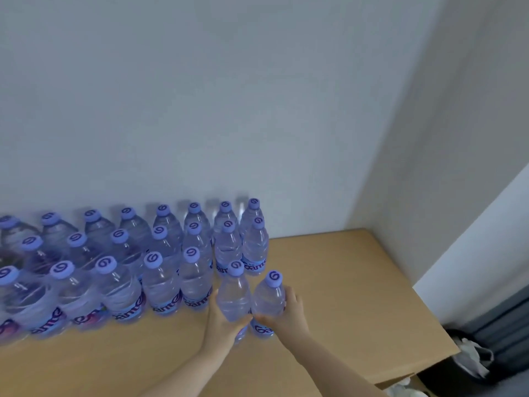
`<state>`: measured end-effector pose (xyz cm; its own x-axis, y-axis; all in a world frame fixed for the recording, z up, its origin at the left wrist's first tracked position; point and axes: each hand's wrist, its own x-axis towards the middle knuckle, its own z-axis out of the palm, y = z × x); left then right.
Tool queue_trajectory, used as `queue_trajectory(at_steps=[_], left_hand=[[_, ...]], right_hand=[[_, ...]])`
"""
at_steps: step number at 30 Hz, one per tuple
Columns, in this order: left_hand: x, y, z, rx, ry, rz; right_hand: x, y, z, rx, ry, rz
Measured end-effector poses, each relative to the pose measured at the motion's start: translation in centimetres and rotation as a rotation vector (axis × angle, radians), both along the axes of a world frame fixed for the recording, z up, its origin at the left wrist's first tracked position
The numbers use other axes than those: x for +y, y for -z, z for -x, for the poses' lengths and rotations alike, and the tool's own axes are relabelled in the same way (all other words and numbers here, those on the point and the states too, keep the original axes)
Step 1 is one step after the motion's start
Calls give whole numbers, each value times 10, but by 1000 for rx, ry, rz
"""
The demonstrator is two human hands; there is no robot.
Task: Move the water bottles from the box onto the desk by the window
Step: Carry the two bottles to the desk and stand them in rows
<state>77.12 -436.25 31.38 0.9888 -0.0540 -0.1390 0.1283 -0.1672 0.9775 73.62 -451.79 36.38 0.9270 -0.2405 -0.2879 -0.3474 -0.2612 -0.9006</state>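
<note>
We face a bare pale wall (pixel 229 96) that meets a second wall in a corner on our right, and below it a light wooden desk (pixel 343 282) runs into that corner. Off the desk's near right end a dark bin (pixel 469 359) with a pale liner stands on the floor.

Most of the desk's left side is taken by the standing bottles (pixel 120 267), three rows deep, all upright with purple caps up and the back row close to the wall. The box is not in view.

We hold two more at the right end of the front row. Our left hand (pixel 221 316) wraps the lower body of the left bottle (pixel 234 296), and our right hand (pixel 286 308) curls round the right bottle (pixel 269 299); both grips are closed firmly on the plastic. Each bottle's long axis is near vertical, caps up, tilted slightly apart at the top. Their bases seem to be at or just above the desk, though our hands and some blur hide the contact.

To finish well, we should bring both upright, set them flat beside the front row's last bottle without knocking it, and only then loosen our fingers.
</note>
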Motion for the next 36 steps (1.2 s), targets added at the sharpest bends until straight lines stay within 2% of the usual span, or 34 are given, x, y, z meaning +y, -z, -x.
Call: queue_trajectory(at_steps=[2, 5, 10, 15, 20, 23, 27, 31, 36], left_hand=[[-3, -7, 3, 8, -25, 21], [0, -7, 2, 45, 47, -41], [10, -1, -4, 99, 107, -379], [1, 0, 18, -13, 7, -313], [-9, 5, 30, -90, -171, -159], [-12, 3, 28, -57, -204, -143], [-14, 0, 23, 17, -238, -215], [-17, -10, 21, 129, -281, -308], [-21, -6, 13, 167, -345, -303]], right_hand=[[2, 0, -3, -28, 15, 19], [4, 3, -6, -39, 21, 51], [-4, 3, -12, -47, -43, 44], [-15, 5, -14, -86, -141, 65], [-20, 11, -15, -113, -183, 49], [-29, 16, -14, -59, -247, 17], [-39, 10, -19, -65, -346, 122], [-35, 14, -24, -89, -322, 150], [-31, 17, -29, -115, -272, 92]])
